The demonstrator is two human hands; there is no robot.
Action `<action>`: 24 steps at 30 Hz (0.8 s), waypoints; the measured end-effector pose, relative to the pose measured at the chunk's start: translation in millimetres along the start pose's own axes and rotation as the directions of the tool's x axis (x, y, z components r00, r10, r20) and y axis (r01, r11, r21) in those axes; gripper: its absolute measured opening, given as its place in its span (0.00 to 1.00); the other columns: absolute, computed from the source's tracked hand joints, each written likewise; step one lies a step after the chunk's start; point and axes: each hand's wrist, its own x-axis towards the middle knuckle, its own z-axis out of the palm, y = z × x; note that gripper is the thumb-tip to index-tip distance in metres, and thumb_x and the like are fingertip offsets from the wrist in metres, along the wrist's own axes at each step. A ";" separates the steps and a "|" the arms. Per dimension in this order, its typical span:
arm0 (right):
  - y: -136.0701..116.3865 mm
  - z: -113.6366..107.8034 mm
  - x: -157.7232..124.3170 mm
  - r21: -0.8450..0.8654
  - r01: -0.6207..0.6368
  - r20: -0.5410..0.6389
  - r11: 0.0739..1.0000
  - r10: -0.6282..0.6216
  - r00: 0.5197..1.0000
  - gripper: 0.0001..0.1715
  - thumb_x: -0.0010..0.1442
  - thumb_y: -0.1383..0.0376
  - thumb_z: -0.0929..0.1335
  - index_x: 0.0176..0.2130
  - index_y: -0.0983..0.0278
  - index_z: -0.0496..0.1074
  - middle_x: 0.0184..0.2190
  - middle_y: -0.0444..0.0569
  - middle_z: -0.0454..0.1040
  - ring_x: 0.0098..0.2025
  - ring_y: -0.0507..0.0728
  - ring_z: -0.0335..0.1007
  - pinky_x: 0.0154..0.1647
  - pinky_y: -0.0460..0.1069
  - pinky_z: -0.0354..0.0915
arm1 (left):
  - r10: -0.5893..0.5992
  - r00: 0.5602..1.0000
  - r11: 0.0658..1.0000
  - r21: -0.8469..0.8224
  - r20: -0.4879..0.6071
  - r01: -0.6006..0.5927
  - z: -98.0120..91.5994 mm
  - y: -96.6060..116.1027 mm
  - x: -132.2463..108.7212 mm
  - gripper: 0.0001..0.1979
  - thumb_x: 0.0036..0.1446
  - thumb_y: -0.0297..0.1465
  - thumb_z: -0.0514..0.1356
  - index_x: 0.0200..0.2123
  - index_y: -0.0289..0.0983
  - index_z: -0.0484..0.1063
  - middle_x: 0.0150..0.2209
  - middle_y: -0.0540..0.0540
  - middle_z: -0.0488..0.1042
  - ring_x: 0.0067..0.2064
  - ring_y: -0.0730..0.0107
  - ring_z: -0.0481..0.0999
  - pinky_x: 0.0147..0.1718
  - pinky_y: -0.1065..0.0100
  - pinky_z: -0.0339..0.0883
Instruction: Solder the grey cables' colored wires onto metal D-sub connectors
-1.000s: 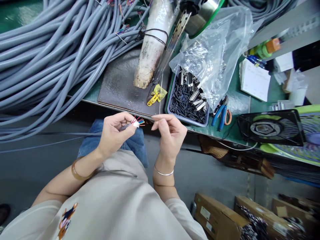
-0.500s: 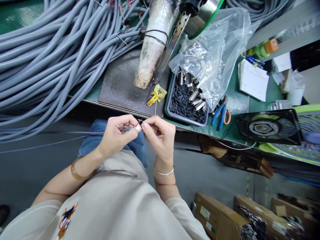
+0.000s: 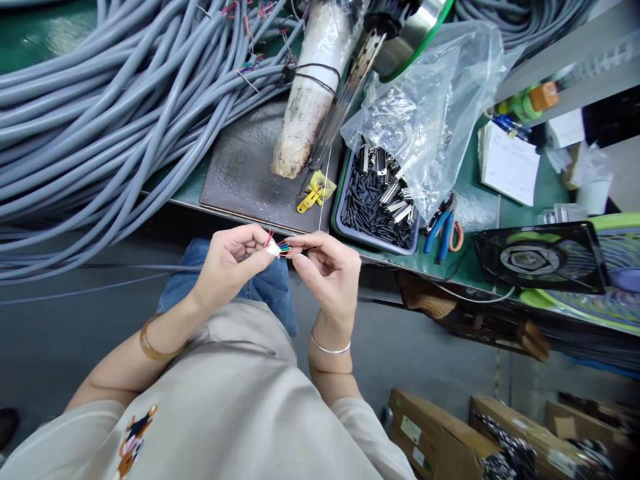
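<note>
Over my lap, my left hand (image 3: 237, 257) pinches the end of a grey cable, with a small white piece (image 3: 273, 249) at the fingertips. Red strands (image 3: 271, 235) stick up beside it, and several thin coloured wires (image 3: 285, 249) fan out to the right. At these wire tips are the bent thumb and fingers of my right hand (image 3: 327, 267); its exact grip is partly hidden. A thin silvery strand (image 3: 326, 183), like solder wire, runs down behind the right hand. A yellow clip (image 3: 311, 198) with a yellow sponge-like piece lies on the dark board (image 3: 240, 173).
Grey cables (image 3: 100, 127) are heaped at left. A soldering iron's metal guard (image 3: 345, 93) and a white wrapped cylinder (image 3: 305, 113) point toward me. Right of them are a tray (image 3: 377, 242) of black sleeves and metal connectors, a plastic bag (image 3: 435, 87), cutters (image 3: 443, 233) and a fan (image 3: 540, 257).
My right hand has shifted slightly right, away from the left. More of the coloured wires now shows between the hands. The silvery strand's upper part has swung right.
</note>
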 end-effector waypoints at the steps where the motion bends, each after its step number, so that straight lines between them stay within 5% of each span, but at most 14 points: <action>1: -0.5 1.8 0.4 0.008 -0.002 -0.004 1.000 0.002 1.000 0.10 0.64 0.57 0.72 0.40 0.60 0.79 0.29 0.43 0.75 0.21 0.47 0.52 0.23 0.47 0.51 | 0.018 1.000 1.000 0.012 -0.001 -0.018 0.7 0.9 -0.1 0.06 0.52 0.28 0.67 0.25 0.35 0.75 0.22 0.52 0.71 0.23 0.80 0.64 0.23 0.76 0.60; 5: -3.5 8.0 0.0 -0.008 -0.031 -0.050 0.999 0.030 0.998 0.10 0.64 0.62 0.70 0.30 0.62 0.74 0.25 0.41 0.70 0.21 0.47 0.52 0.23 0.48 0.50 | 0.069 0.997 0.995 0.076 -0.015 -0.068 2.9 3.2 -0.5 0.07 0.53 0.30 0.68 0.26 0.35 0.75 0.23 0.51 0.72 0.24 0.79 0.65 0.23 0.75 0.61; 12: 0.1 8.6 -4.9 -0.082 0.042 -0.112 0.996 -0.051 0.992 0.09 0.64 0.61 0.70 0.33 0.61 0.77 0.26 0.42 0.73 0.21 0.47 0.55 0.23 0.47 0.53 | 0.001 0.999 1.000 0.004 -0.041 -0.001 0.6 -3.8 -1.9 0.09 0.54 0.33 0.69 0.27 0.35 0.75 0.23 0.51 0.71 0.23 0.79 0.63 0.21 0.75 0.57; 16: 2.4 7.3 -5.2 -0.027 0.014 -0.232 1.000 -0.019 0.973 0.12 0.66 0.56 0.71 0.43 0.59 0.80 0.26 0.43 0.75 0.22 0.49 0.64 0.22 0.47 0.56 | -0.179 0.984 0.960 -0.216 0.016 0.178 -3.2 -2.3 2.5 0.10 0.51 0.31 0.70 0.25 0.35 0.73 0.20 0.53 0.65 0.20 0.82 0.57 0.18 0.75 0.48; 19: 1.4 7.5 -5.1 -0.008 0.081 -0.259 0.997 -0.080 0.963 0.09 0.68 0.58 0.70 0.42 0.57 0.81 0.26 0.42 0.77 0.23 0.49 0.68 0.23 0.47 0.60 | -0.349 0.920 0.841 -0.373 0.179 0.392 -8.2 -1.1 7.8 0.11 0.48 0.32 0.71 0.26 0.36 0.71 0.17 0.55 0.60 0.18 0.83 0.52 0.16 0.75 0.42; 24: 2.7 10.4 -4.3 -0.052 0.145 -0.277 0.988 -0.153 0.948 0.09 0.68 0.60 0.70 0.43 0.55 0.82 0.24 0.41 0.77 0.23 0.50 0.70 0.24 0.48 0.64 | -0.392 0.867 0.731 -0.468 0.307 0.496 -14.9 -3.8 11.1 0.13 0.50 0.32 0.69 0.26 0.36 0.67 0.18 0.57 0.55 0.16 0.84 0.47 0.14 0.75 0.40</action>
